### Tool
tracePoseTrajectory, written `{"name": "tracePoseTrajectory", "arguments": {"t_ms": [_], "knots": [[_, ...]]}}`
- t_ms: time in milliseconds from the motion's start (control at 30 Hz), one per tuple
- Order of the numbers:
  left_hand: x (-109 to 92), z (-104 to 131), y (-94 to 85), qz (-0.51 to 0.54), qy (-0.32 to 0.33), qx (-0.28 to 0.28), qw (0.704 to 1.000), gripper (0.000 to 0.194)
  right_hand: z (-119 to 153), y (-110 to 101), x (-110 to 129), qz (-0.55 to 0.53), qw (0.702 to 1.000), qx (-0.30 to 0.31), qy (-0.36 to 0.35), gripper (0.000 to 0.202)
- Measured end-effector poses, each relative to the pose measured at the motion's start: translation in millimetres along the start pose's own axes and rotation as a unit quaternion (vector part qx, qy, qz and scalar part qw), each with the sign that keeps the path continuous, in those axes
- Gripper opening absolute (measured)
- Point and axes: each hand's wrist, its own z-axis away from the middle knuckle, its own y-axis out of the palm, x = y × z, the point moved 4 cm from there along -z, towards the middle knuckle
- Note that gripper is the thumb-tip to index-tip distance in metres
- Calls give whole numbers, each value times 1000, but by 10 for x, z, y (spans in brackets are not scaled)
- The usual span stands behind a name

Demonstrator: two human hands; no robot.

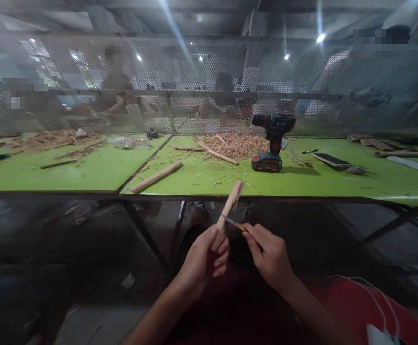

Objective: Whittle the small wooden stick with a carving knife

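Observation:
My left hand (206, 256) is wrapped round the lower end of a pale wooden stick (232, 199), which tilts up and to the right in front of the table edge. The stick has darker, greenish patches along its right side. In my right hand (268, 251) is a small knife (234, 222) with a yellowish handle, its fingers closed round it. The knife's thin blade points left and touches or nearly touches the stick just above my left hand. My right palm is hidden.
On the green table (194, 184) are a wooden rod (156, 177), a heap of shavings (242, 145), a cordless drill (274, 139), a phone (331, 159) and a pen (310, 151). A mesh screen (194, 105) stands behind, with people beyond. White cables (377, 292) lie at lower right.

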Motion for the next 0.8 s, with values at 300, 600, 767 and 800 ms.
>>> {"name": "tracePoseTrajectory", "arguments": {"t_ms": [300, 600, 767, 800], "knots": [[24, 91, -11, -88, 0, 36, 995, 21, -12, 28, 59, 29, 998, 51, -32, 25], [-23, 65, -40, -197, 70, -24, 978, 31, -115, -52, 116, 75, 992, 36, -93, 26], [-24, 77, -11, -171, 48, -16, 984, 33, -183, -31, 56, 99, 991, 34, -88, 24], [-35, 74, -12, -172, 49, -19, 984, 33, -201, -26, 47, 101, 990, 39, -86, 24]]}}
